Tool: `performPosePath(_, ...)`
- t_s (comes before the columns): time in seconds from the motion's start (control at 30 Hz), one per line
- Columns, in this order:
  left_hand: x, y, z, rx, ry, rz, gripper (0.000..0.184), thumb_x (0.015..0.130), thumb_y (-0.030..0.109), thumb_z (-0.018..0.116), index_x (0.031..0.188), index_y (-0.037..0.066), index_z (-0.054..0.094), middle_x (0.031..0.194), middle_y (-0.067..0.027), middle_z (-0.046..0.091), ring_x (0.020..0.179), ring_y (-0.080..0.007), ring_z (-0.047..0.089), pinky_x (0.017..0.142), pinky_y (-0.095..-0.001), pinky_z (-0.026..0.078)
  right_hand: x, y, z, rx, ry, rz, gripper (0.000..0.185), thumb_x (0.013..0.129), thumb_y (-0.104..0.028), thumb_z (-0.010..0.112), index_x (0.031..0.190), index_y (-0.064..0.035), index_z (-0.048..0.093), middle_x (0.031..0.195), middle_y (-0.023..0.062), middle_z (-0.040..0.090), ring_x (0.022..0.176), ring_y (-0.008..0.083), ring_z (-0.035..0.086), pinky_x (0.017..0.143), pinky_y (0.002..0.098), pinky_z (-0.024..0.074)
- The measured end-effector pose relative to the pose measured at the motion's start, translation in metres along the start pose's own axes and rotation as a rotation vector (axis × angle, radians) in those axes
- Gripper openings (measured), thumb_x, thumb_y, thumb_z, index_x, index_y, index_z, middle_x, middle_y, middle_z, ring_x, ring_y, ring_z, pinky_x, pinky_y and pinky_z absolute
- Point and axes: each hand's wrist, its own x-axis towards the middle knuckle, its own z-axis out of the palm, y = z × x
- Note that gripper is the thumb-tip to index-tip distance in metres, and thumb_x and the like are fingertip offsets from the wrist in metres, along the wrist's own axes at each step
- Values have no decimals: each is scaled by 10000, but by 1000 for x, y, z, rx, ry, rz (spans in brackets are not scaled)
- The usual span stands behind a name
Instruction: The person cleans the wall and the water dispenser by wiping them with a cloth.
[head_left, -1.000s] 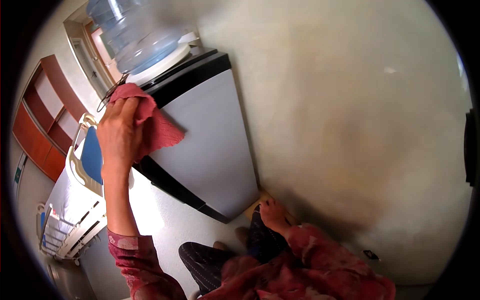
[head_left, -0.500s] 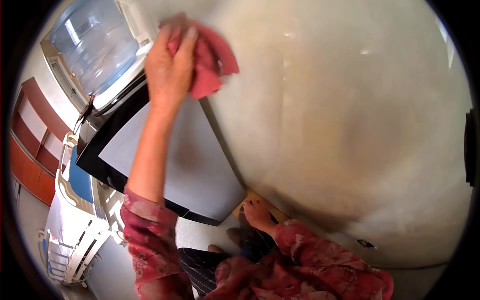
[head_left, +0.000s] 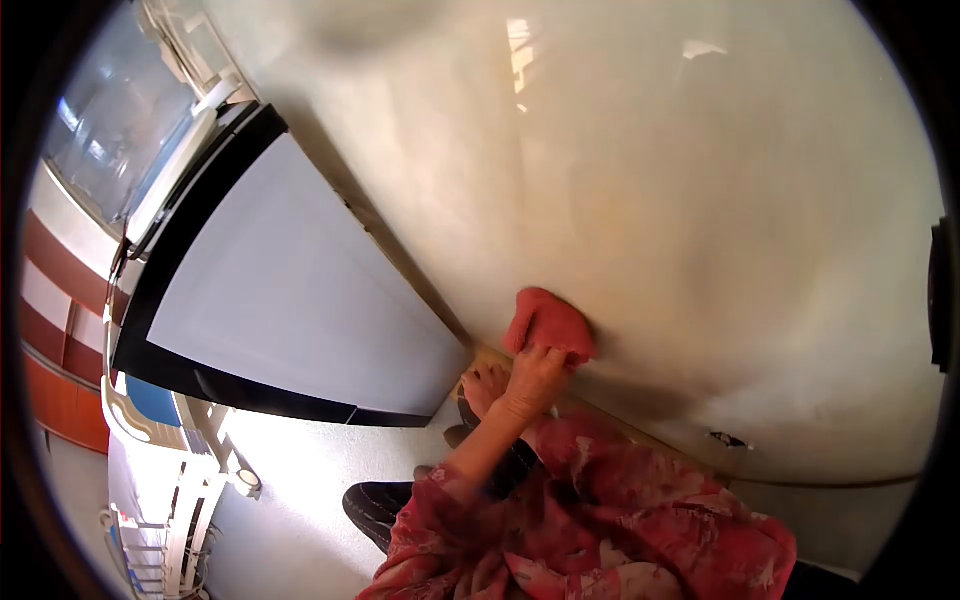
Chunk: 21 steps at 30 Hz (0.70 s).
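A red cloth (head_left: pixel 550 325) is pressed against the pale wall, low down and right of the cabinet. My left hand (head_left: pixel 540 380) grips its lower edge, fingers closed on the fabric. That forearm crosses in front of my right hand (head_left: pixel 484 388), which rests low by the cabinet's bottom corner. Its fingers look laid out flat with nothing in them, and the rest of it is partly covered by my left arm. The wall (head_left: pixel 650 230) is glossy, with yellowish and grey smudges.
A grey-fronted, black-edged cabinet (head_left: pixel 290 290) stands against the wall, with a large clear water bottle (head_left: pixel 120 110) on top. A white bed frame (head_left: pixel 180 500) is at lower left. A dark hole (head_left: pixel 730 440) and a cable (head_left: pixel 830 484) show low on the wall.
My left hand has brought the cloth down and to the right, from high beside the cabinet to low on the wall. The view has shifted slightly. My right hand stays low.
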Motion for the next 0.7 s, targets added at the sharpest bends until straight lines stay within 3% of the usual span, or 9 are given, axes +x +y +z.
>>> performPosePath(0.03,-11,1,6,-17,-180,-157,207,743,86,718,913,51,605,916,-205,609,839,-417,588,725,-532,463,6,-6,-13,-155,-9,-37,163,881,-208,665,995,-92,654,1006,137,589,902,351,585,767,468,483)
performPosePath(0.1,3,-6,-16,-48,-207,-213,168,787,71,670,934,32,601,939,-227,602,841,-428,582,749,-541,463,16,-16,-38,-305,43,-120,175,878,-223,679,992,-95,646,1006,136,578,911,351,582,763,471,484)
performPosePath(0.23,81,-6,-77,42,484,-105,106,881,-4,584,987,-7,587,941,-248,604,881,-470,583,795,-538,469,20,-24,-35,-362,96,-150,197,872,-245,699,987,-99,634,1005,134,562,923,351,576,756,476,485)
performPosePath(0.3,122,20,-120,24,583,6,140,913,-22,572,1039,27,610,930,-210,635,823,-435,610,732,-456,510,17,-14,-12,-302,-184,-13,233,855,-240,719,1014,-90,638,1007,133,565,923,358,575,754,481,478)
performPosePath(0.37,152,56,-143,-222,635,106,133,880,-15,610,1003,32,626,890,-184,633,806,-390,620,705,-441,509,22,-30,-30,-316,-223,46,242,847,-242,725,1014,-89,640,1005,133,569,924,356,576,753,477,478)
performPosePath(0.5,141,103,-112,-305,335,247,284,729,37,704,1000,121,704,998,-81,685,870,-295,668,762,-438,518,13,-9,0,-138,-125,142,223,839,-254,722,970,-88,650,997,130,576,923,350,577,741,473,479)
performPosePath(0.57,122,116,-56,-131,571,508,339,691,84,707,1021,161,723,1075,-31,696,968,-264,678,889,-450,528,17,-19,-6,-270,-209,205,203,842,-262,715,943,-94,660,1000,127,579,930,351,575,730,477,485)
performPosePath(0.63,87,114,-19,-155,264,720,363,676,134,702,1035,177,734,1093,-14,697,1066,-243,654,1043,-503,481,21,-20,-12,-338,-251,244,194,844,-265,711,929,-98,665,1002,126,580,933,351,575,724,479,489)
performPosePath(0.7,71,116,4,-120,184,739,387,680,151,694,1064,179,733,1115,-21,696,1102,-240,638,1089,-516,449,18,-18,-19,-239,-178,173,177,840,-260,713,911,-104,668,1003,128,581,937,352,574,724,479,498)
